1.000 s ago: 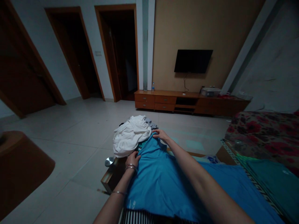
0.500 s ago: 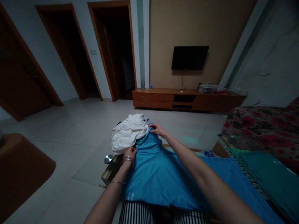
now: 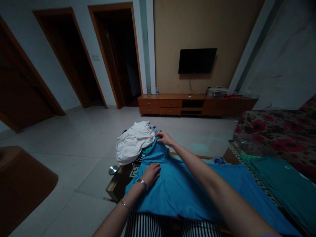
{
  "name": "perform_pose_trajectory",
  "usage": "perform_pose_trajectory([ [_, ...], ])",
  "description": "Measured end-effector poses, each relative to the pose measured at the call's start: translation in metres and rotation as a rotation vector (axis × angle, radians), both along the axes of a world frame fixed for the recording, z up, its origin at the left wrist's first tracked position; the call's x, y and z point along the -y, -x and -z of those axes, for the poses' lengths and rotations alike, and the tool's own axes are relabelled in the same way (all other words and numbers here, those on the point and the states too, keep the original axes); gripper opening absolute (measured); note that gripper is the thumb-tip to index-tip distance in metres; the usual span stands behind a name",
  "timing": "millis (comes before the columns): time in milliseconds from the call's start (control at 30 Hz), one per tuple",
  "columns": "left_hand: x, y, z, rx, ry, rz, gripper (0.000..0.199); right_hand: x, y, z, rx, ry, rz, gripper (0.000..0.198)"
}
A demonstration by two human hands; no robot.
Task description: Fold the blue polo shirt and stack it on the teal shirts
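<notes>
A blue T-shirt [image 3: 172, 184] is spread over the low table in front of me, one part raised toward the far side. My left hand [image 3: 151, 173] lies flat on the shirt, fingers extended and pointing away. At the far edge, my right hand [image 3: 165, 138] pinches the shirt's fabric between thumb and fingers. Just left of that hand, a heap of white cloth [image 3: 134, 141] sits on the table's far left, with grey pieces behind it. On the right, a folded green garment [image 3: 283, 177] lies beyond the blue shirt.
A round metal object [image 3: 113, 170] stands at the table's left corner [image 3: 115, 187]. The sofa with a floral cover [image 3: 274, 131] is at right, and a brown rounded seat [image 3: 24, 184] at left. A wooden TV cabinet [image 3: 170, 103] runs along the far wall.
My left hand has let go of the shirt's left edge and moved right and nearer, onto the fabric. My right hand keeps its pinch. The view has turned slightly.
</notes>
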State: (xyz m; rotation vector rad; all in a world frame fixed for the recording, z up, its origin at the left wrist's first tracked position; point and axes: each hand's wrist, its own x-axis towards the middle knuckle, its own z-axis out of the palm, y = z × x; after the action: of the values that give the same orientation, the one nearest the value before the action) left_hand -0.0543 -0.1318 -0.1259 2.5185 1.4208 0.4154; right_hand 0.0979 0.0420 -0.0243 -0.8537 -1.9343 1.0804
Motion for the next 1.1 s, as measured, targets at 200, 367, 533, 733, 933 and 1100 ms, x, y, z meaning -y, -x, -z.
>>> perform_pose_trajectory([
  [200,0.007,0.016,-0.006,-0.117,0.061,0.002,0.056,0.028,-0.013,-0.008,0.000,-0.046,-0.026,0.037],
  [367,0.015,0.038,-0.004,-0.172,0.061,-0.039,0.061,0.073,-0.023,-0.003,0.024,-0.197,-0.060,0.034],
  [533,0.022,0.056,-0.005,-0.205,0.015,-0.058,0.057,0.143,-0.042,0.011,0.154,-0.479,-0.119,0.032],
  [733,0.031,0.069,-0.006,-0.245,0.032,-0.061,0.056,0.219,-0.063,0.062,0.493,-0.705,-0.102,0.023],
  [933,0.036,0.083,-0.001,-0.251,-0.015,-0.082,0.062,0.253,-0.077,0.084,0.488,-0.586,-0.112,0.018],
  [1100,0.041,0.085,-0.007,-0.237,-0.052,-0.151,0.054,0.207,-0.105,0.078,0.443,-0.331,0.310,0.017],
])
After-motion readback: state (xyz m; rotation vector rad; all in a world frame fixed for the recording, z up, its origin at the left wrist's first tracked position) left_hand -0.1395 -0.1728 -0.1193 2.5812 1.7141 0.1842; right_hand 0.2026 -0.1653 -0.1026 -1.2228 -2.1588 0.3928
